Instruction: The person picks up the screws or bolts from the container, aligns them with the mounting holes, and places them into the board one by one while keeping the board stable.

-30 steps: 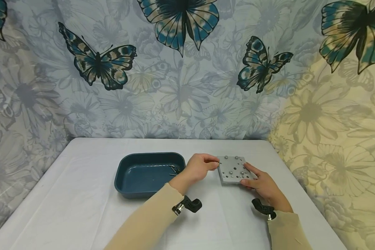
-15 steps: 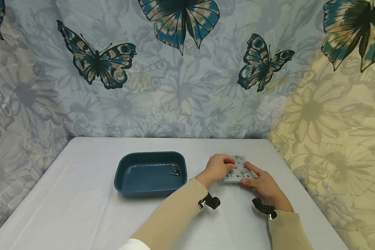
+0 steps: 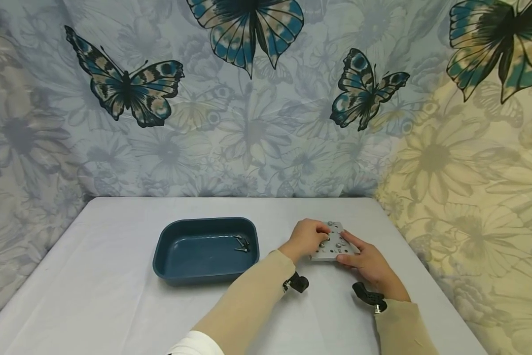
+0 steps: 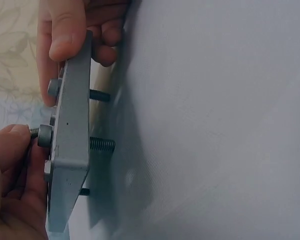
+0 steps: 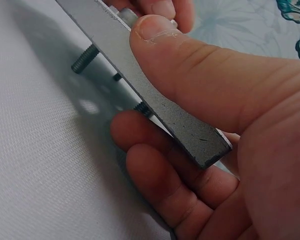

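My right hand [image 3: 372, 268] grips the right side of a grey metal plate [image 3: 325, 255], thumb on top and fingers curled beneath. The plate is held up off the white cloth, and it has several holes. Socket-head bolts [image 4: 45, 136] sit in some of them, their threaded ends [image 4: 102, 144] sticking out underneath in the left wrist view. My left hand [image 3: 307, 237] is over the plate's left part and pinches a small screw [image 4: 34, 132] between thumb and fingers. Some of that screw's thread shows beside a bolt head; the rest is hidden by the fingers.
Left of the plate stands a dark blue rectangular tray [image 3: 205, 220], with several screws [image 3: 242, 244] lying in its right end. Everything is on a table with a white cloth [image 3: 115, 305]. Behind it hangs a butterfly-patterned curtain [image 3: 254, 162].
My left hand has moved right, from the plate's left edge to over its face, bringing the pinched screw. My right hand keeps its grip on the plate. The head view has shifted slightly.
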Tool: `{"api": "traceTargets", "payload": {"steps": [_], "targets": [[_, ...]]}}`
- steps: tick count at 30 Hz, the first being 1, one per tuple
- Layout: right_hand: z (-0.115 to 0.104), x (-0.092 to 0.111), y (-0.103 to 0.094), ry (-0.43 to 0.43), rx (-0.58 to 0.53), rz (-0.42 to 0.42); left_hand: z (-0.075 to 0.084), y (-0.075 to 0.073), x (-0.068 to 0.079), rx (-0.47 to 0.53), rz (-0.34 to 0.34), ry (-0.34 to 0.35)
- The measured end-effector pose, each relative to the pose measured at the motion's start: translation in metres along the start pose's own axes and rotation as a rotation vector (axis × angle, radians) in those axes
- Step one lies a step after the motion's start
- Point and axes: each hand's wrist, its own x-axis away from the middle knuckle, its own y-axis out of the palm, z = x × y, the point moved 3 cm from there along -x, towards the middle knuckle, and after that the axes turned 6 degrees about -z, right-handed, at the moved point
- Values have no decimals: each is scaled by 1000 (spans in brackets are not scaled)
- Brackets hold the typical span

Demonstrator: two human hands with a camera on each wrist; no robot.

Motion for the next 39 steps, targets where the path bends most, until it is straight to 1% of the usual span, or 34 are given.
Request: {"api": "traceTargets", "payload": {"steps": [5,11,15,18,20,21,23,25,27,28,29,30,31,33,36,39], "targets": [[0,-1,0,-1,66,14,-1,1,-4,-45,-25,31],[-2,-1,0,-10,55,12,3,2,-3,-69,-39,35],[-4,-2,1,-1,64,15,1,0,-2,6,-35,19],[-4,-2,1,11,74,16,-1,-2,0,103,-24,-10],[-4,-2,2,16,68,14,-3,-3,2,197,6,-48],[-4,-2,2,17,67,11,-3,-4,3,284,28,-72],[-4,-1,1,22,68,13,-3,-4,7,536,86,-128],[-3,0,0,24,61,12,-2,-6,14,820,175,-169],[-4,1,0,19,62,11,-1,-11,24,1069,257,-186],[-4,1,0,17,59,10,-1,-16,30,1150,288,-188],[-4,2,0,13,56,6,-1,-23,36,1188,307,-183],[-4,2,0,8,58,4,-1,-30,42,1209,320,-177],[-4,2,0,4,58,-1,-3,-39,49,1206,324,-173],[-3,2,0,-3,52,-6,-7,-58,63,1174,320,-167],[-3,2,1,-11,33,-14,-17,-89,83,1043,282,-159],[-4,1,2,-16,22,-21,-30,-118,101,876,219,-152]]}}
